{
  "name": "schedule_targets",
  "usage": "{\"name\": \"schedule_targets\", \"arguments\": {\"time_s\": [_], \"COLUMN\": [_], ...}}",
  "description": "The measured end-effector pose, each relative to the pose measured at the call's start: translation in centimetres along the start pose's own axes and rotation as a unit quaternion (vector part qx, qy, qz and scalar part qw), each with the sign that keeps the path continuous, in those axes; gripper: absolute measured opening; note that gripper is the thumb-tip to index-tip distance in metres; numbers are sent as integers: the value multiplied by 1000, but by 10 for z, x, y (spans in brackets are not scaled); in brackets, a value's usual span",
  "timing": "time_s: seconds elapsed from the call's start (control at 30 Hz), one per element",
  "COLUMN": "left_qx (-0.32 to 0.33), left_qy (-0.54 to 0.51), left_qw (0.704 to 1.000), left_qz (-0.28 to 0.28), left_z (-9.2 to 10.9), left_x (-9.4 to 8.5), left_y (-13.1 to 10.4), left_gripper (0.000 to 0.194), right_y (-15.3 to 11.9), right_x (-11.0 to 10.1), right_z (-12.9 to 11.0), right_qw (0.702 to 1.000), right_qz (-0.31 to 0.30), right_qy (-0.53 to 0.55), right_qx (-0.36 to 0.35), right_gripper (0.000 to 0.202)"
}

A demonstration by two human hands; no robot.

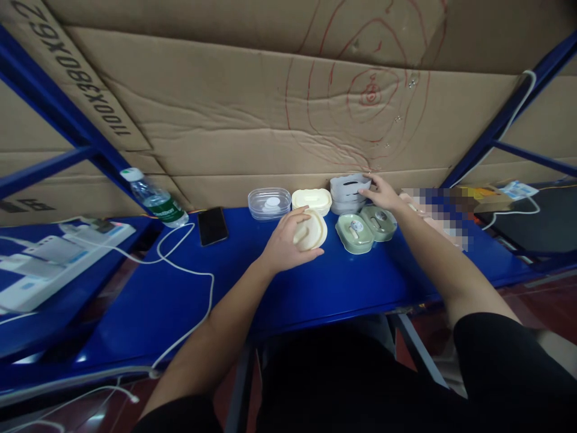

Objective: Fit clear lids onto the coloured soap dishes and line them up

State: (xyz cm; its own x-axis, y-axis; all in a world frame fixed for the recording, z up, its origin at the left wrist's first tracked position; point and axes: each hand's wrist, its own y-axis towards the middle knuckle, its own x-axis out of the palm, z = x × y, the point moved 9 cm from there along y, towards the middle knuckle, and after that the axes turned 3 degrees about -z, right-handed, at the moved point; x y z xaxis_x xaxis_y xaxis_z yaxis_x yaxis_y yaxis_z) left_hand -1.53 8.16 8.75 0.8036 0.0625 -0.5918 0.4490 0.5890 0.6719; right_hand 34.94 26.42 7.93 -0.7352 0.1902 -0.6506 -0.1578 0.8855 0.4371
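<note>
My left hand [288, 242] grips a cream oval plastic piece [311, 231], lid-like in shape, above the blue table. At the back, my right hand [380, 191] has its fingers on the rim of a stack of grey plastic trays [347, 195]. Cream oval trays [312, 198] stand stacked behind the left hand, with clear plastic containers [269, 203] to their left. Two pale green soap-box-like cases [354, 233] sit in front of the grey stack, each with small items on top.
On the blue table [288, 294] lie a black phone [213, 226] and a loose white cable [211, 288]. A water bottle [155, 198] leans at the back left, near a white power strip [63, 264]. Cardboard [225, 114] walls off the back. Blue metal posts [509, 114] flank the table.
</note>
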Motion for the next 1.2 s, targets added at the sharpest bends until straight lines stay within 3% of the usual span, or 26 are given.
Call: {"name": "schedule_targets", "arguments": {"time_s": [0.23,0.43,0.63,0.7,0.83,0.93,1.03,1.2], "left_qx": [-16,-17,-35,-45,-66,-69,-75,-99], "left_qy": [-2,0,10,14,58,102,133,209], "left_qw": [1000,1000,999,999,996,992,988,953], "left_qz": [-16,-22,-22,-23,-15,-11,-29,-197], "left_z": [-4,-3,-5,-7,-14,-20,-28,-54], "left_x": [4,4,3,2,-7,-13,-9,27], "left_y": [0,0,1,1,8,24,55,114], "left_gripper": [90,90,90,84,61,45,38,35], "right_y": [-2,0,-3,-9,-40,-70,-91,-103], "right_x": [1,1,-8,-16,-35,-32,-26,-26], "right_z": [7,6,-4,-15,-62,-104,-126,-115], "right_qw": [999,999,1000,998,984,972,967,967], "right_qz": [17,9,-1,28,163,187,188,197], "right_qy": [30,29,-25,-54,-36,-12,-14,-17], "right_qx": [10,19,-1,-9,-69,-145,-170,-160], "right_gripper": [64,77,53,55,57,44,31,20]}}
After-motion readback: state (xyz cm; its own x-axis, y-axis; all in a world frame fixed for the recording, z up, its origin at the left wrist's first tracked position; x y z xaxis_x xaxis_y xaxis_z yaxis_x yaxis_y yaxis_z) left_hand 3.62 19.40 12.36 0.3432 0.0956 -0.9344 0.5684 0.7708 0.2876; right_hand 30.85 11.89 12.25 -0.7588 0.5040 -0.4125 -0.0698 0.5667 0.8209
